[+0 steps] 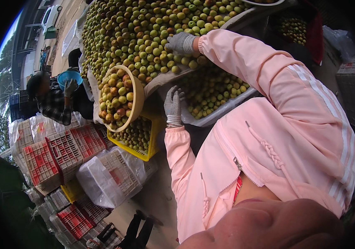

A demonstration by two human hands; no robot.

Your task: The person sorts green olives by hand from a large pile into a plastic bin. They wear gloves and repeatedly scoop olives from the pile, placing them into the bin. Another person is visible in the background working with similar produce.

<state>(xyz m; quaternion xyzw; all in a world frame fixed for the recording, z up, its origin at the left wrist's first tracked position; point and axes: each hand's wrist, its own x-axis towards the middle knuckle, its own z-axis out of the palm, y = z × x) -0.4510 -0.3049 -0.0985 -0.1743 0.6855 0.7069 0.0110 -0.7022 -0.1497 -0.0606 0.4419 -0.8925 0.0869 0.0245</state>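
Note:
A big heap of small round green and reddish-brown fruits, which look like jujubes (140,37), lies on a cloth-edged surface (165,79). My right hand (182,43), in a grey knit glove, rests on the heap's near edge with its fingers curled down among the fruits; whether it grips one is hidden. My left hand (174,104), gloved alike, hovers palm down by the left rim of a plastic-lined crate of fruits (204,121), its fingers spread and nothing seen in it. A tan round basket (137,102) full of browner fruits stands tilted left of my left hand.
Below the basket is a yellow crate (147,157) of fruits. Stacked red and white crates (68,152) and a plastic-wrapped crate (118,174) stand at lower left. A co-worker (54,102) with a blue bowl (68,79) is at the heap's left. Another person's legs (138,230) show below.

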